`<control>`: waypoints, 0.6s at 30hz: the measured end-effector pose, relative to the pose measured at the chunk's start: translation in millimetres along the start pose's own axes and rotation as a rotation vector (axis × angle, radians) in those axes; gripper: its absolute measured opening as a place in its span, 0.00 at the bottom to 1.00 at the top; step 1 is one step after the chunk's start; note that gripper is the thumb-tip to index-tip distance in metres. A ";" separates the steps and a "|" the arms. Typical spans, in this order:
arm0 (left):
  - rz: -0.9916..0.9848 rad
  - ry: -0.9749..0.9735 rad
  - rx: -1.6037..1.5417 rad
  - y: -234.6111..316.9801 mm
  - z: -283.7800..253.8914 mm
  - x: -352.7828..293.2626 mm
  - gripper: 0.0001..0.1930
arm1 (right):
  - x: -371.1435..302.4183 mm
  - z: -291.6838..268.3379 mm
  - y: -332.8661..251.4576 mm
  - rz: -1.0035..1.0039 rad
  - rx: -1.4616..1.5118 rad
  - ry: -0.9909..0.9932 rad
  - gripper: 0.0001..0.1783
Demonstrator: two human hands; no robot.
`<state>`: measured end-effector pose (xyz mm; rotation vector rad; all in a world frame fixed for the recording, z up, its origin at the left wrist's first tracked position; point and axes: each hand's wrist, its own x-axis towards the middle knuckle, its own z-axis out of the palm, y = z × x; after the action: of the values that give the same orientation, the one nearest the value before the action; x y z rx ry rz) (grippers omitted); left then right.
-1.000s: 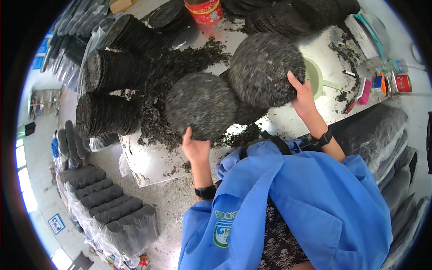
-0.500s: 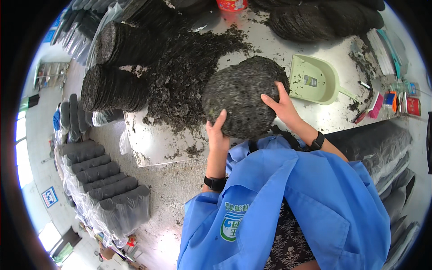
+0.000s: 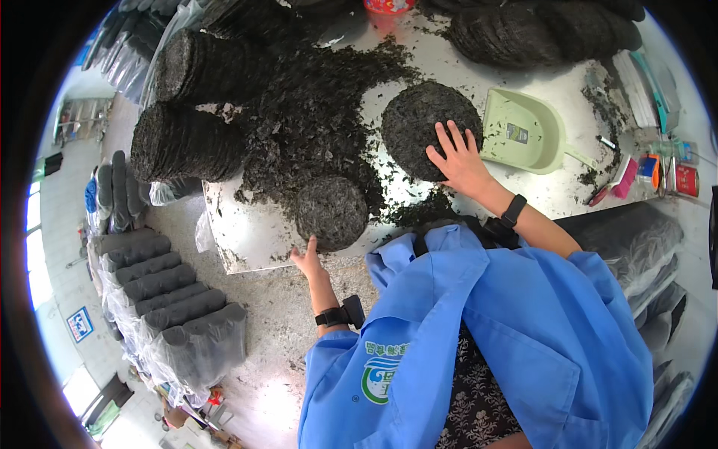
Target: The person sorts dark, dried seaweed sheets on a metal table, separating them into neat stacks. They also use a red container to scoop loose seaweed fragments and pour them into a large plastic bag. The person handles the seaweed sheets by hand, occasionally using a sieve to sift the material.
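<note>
Near the front edge of the table, my left hand (image 3: 308, 263) pinches the near rim of a round dark seaweed cake (image 3: 331, 213). Its thumb shows at the rim and some fingers are hidden. Farther right, a second, larger round of dried seaweed (image 3: 419, 135) lies flat on the table. My right hand (image 3: 461, 165) rests on that round's right side, fingers spread and stretched out. A heap of loose seaweed flakes (image 3: 299, 127) spreads behind and left of the cake in my left hand.
Stacked seaweed rounds (image 3: 187, 142) line the table's left side, with more stacks (image 3: 542, 34) at the back right. A pale green dustpan (image 3: 535, 131) lies right of my right hand, near a pink brush (image 3: 624, 177) and a red can (image 3: 686, 179). Bagged rolls (image 3: 176, 292) stand at left.
My hands held one round together in the middle; now they are apart. The left has moved left and nearer with a seaweed cake; the right has spread flat on the round lying behind.
</note>
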<state>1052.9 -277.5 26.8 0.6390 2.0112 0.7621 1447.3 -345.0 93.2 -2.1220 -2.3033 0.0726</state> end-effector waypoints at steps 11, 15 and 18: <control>0.422 -0.915 -0.245 137.4 95.6 -130.2 0.27 | -14.1 -75.6 29.6 0.051 0.396 0.385 0.28; 0.239 -1.212 -0.559 133.3 120.2 -177.8 0.31 | -21.1 -96.6 4.3 -0.106 0.579 0.319 0.35; 0.208 -1.069 -0.316 111.0 138.5 -178.9 0.34 | -20.0 -85.1 -13.7 0.014 0.851 0.148 0.37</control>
<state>1276.1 -286.0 143.4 0.8332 0.8423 0.6296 1438.5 -363.7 179.2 -1.6166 -1.7036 0.7186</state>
